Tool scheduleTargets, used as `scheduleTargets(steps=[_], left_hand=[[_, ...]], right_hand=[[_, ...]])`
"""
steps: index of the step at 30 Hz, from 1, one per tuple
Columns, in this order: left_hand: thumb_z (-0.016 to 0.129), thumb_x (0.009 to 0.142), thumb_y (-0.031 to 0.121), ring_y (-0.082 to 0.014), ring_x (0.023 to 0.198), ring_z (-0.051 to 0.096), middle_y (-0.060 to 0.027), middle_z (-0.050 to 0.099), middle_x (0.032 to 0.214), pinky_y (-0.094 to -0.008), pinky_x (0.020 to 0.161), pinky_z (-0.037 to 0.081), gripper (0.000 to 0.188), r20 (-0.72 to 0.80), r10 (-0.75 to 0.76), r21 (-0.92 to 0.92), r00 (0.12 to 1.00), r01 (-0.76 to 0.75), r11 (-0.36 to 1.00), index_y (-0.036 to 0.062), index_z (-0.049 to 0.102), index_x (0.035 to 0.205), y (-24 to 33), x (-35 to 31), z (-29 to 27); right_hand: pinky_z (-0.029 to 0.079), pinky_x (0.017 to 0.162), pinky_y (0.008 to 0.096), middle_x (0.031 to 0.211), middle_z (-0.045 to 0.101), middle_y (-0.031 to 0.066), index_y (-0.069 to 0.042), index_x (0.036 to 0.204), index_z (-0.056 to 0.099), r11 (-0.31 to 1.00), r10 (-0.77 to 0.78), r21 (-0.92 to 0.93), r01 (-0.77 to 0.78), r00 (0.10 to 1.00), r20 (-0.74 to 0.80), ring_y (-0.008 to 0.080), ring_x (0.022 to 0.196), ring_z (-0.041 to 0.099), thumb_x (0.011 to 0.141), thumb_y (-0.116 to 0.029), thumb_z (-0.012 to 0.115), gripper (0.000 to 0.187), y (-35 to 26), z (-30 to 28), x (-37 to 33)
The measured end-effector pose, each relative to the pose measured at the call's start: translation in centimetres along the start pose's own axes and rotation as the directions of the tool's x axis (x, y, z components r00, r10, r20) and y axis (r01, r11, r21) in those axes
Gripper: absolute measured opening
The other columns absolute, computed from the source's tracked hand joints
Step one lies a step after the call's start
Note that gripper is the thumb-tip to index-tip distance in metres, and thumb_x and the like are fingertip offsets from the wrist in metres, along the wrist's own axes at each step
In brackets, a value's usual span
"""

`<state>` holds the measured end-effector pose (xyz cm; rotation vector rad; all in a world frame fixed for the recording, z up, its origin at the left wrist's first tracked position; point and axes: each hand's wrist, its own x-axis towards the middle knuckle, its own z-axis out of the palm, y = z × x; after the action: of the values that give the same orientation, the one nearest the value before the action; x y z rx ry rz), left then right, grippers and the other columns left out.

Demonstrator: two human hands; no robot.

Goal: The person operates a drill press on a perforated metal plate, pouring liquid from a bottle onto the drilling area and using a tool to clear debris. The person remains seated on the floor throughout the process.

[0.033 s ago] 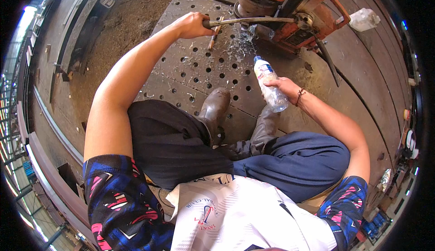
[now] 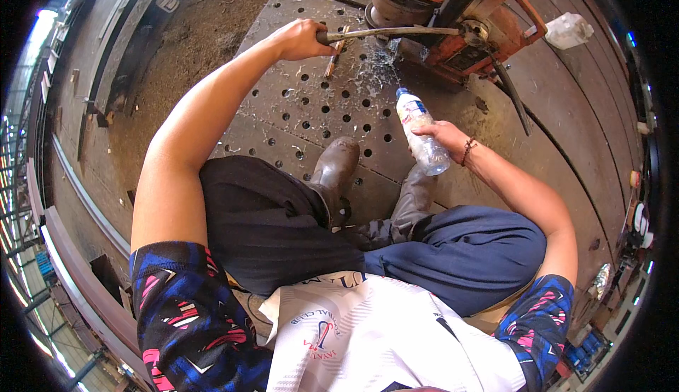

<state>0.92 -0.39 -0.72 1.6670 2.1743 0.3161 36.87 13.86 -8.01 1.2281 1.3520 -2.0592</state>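
My left hand (image 2: pixel 300 40) is closed round the dark grip of a long feed lever (image 2: pixel 399 32), which runs across to the hub of an orange drilling machine (image 2: pixel 460 28). In my right hand (image 2: pixel 447 139) is a clear plastic bottle (image 2: pixel 424 134) with a blue cap, tilted with its cap toward the machine. A thin stream seems to run from the cap toward the drill. Whitish liquid shows inside the bottle. Metal shavings (image 2: pixel 380 74) lie around the drilling spot on a steel plate (image 2: pixel 283 95) full of round holes.
My boots (image 2: pixel 335 166) rest on the plate. A thin brown stick (image 2: pixel 332 63) lies near the shavings. Behind the machine, at right, stands a whitish plastic jug (image 2: pixel 568 30). Another lever arm (image 2: pixel 511 95) hangs from the hub. Long steel beams (image 2: pixel 117 45) lie at the left.
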Motion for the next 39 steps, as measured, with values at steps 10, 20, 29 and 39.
scheduleTargets(steps=[10, 20, 29, 39], left_hand=[[0.07, 0.077, 0.047, -0.0283, 0.071, 0.066, -0.0165, 0.068, 0.076, -0.041, 0.07, 0.051, 0.051, 0.024, -0.008, -0.001, 1.0, 0.008, 1.0, 0.0009, 0.067, 0.1, -0.2, 0.2, 0.2], [0.071, 0.078, 0.046, -0.0232, 0.064, 0.064, -0.013, 0.065, 0.07, -0.0387, 0.065, 0.05, 0.049, 0.054, -0.028, -0.025, 0.998, 0.029, 0.999, -0.0005, 0.066, 0.093, -0.1, 0.2, 0.1], [0.07, 0.08, 0.046, -0.0202, 0.061, 0.062, -0.0095, 0.063, 0.066, -0.0369, 0.061, 0.049, 0.045, 0.173, -0.087, -0.087, 0.981, 0.103, 0.991, 0.0017, 0.064, 0.088, 0.3, 0.3, -0.4], [0.069, 0.081, 0.048, -0.0201, 0.062, 0.062, -0.0089, 0.064, 0.067, -0.0364, 0.061, 0.048, 0.047, 0.216, -0.116, -0.013, 0.969, 0.122, 0.992, 0.0018, 0.064, 0.081, -0.4, 1.1, 0.2]], right_hand=[[0.055, 0.068, 0.0343, 0.092, 0.069, 0.0118, 0.003, 0.105, 0.063, 1.0, 0.013, -0.021, -0.013, 1.0, -0.021, 0.0209, 0.074, 0.068, 0.082, -0.021, 0.071, 0.034, -0.3, 0.2, -0.3], [0.055, 0.067, 0.0341, 0.092, 0.069, 0.0117, 0.003, 0.106, 0.063, 0.999, -0.008, -0.039, 0.007, 1.0, -0.014, 0.0201, 0.073, 0.068, 0.082, -0.024, 0.072, 0.038, 0.0, -0.1, 0.1], [0.057, 0.067, 0.035, 0.088, 0.069, 0.0153, 0.004, 0.106, 0.058, 0.997, -0.075, 0.0, 0.075, 0.997, 0.009, 0.0233, 0.073, 0.069, 0.087, -0.023, 0.066, 0.034, -0.4, 0.2, -0.5], [0.055, 0.067, 0.034, 0.091, 0.069, 0.0109, 0.002, 0.106, 0.063, 0.999, -0.046, 0.016, 0.046, 0.999, -0.002, 0.0201, 0.073, 0.068, 0.083, -0.023, 0.071, 0.035, -0.3, 0.0, -0.1]])
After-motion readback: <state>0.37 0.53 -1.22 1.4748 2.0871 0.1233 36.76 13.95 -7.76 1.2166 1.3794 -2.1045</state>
